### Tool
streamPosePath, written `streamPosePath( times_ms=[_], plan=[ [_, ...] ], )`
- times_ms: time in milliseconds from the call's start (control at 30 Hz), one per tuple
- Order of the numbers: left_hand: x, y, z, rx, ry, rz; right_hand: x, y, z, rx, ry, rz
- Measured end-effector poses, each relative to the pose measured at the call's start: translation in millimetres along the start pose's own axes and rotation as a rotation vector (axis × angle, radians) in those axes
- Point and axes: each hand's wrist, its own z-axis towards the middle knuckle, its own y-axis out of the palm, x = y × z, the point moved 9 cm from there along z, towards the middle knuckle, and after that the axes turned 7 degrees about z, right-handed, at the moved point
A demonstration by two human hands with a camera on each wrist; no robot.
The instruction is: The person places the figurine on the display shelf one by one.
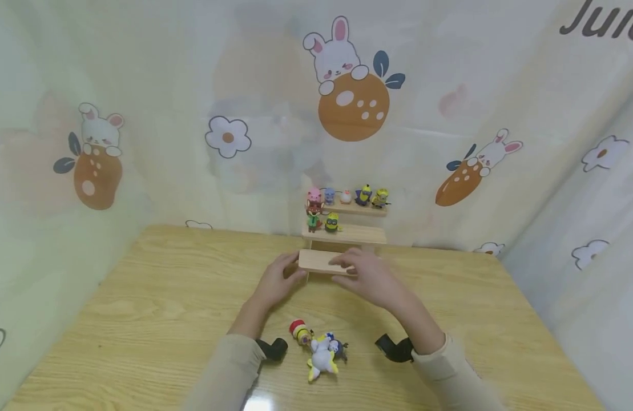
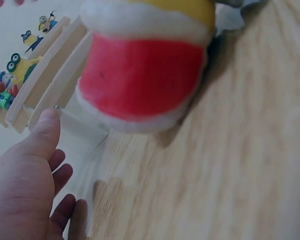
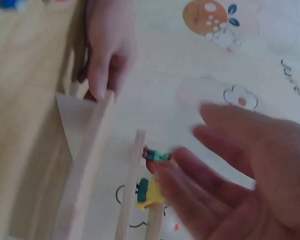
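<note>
A three-tier wooden display stand (image 1: 316, 261) is at the table's back. My left hand (image 1: 277, 279) is at the left end of its lowest tier; in the left wrist view the thumb (image 2: 46, 127) meets the tier's edge, and the other fingers are loosely bent beside the white side panel (image 2: 82, 135). Over the right part of that tier is my right hand (image 1: 367, 275), blurred, its fingers apart and nothing between them. The middle tier bears a fox figurine (image 1: 313, 220) in green and a yellow-and-black minion figurine (image 1: 332, 222). Several small figurines (image 1: 346, 197) line the top tier.
Nearer me on the table lie a red-capped yellow figurine (image 1: 299, 331), a white-and-yellow figurine (image 1: 322, 358) and a dark blue one (image 1: 338, 347). Black curved pieces (image 1: 394, 348) show by both forearms. A printed curtain (image 1: 275, 182) hangs behind the stand.
</note>
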Motion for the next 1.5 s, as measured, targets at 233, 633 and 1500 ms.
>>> streamPosePath(
  times_ms=[233, 633, 1500],
  plan=[
    [0.7, 1.6, 0.5, 0.003, 0.022, -0.007, -18, 52, -40, -0.237, -0.096, -0.08],
    [6.2, 0.7, -0.4, -0.007, 0.011, -0.03, -50, 76, -76, -0.141, -0.08, -0.458],
    [5.0, -0.7, -1.7, -0.005, 0.002, -0.005, -43, 110, -85, -0.069, 0.117, -0.558]
  ],
)
